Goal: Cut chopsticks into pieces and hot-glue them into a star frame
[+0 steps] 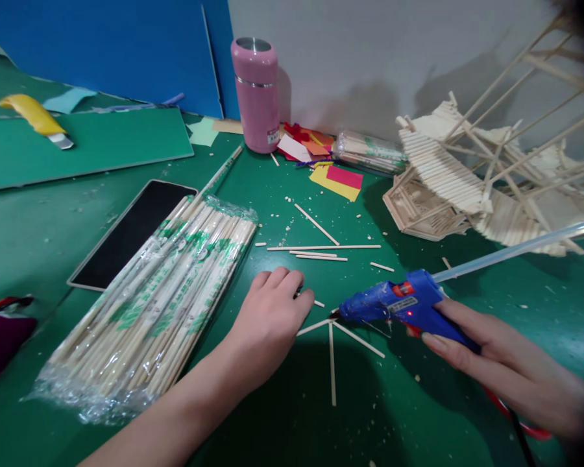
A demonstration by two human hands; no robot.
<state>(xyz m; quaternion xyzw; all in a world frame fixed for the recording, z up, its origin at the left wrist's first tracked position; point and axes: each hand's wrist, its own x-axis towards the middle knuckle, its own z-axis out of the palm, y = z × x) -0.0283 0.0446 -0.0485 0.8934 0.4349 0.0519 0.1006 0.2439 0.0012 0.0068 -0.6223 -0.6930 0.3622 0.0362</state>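
My right hand [486, 353] is wrapped round the handle of a blue glue gun [401, 301], with a long clear glue stick [520, 248] at its back. The nozzle touches the point where several short wooden sticks [332, 363] meet in a fan on the green table. Just left of that point, my left hand [272, 318] has its fingers curled together round a small stick [317, 303], whose end shows past the fingertips. More thin sticks [324, 247] lie beyond my left hand.
Wrapped chopsticks [160, 305] overlap a black tablet [131, 237] on the left. A pink flask [256, 97], coloured paper [338, 181] and a wooden stick model [442, 162] stand behind. A yellow cutter [34, 117] lies on a green board [126, 139].
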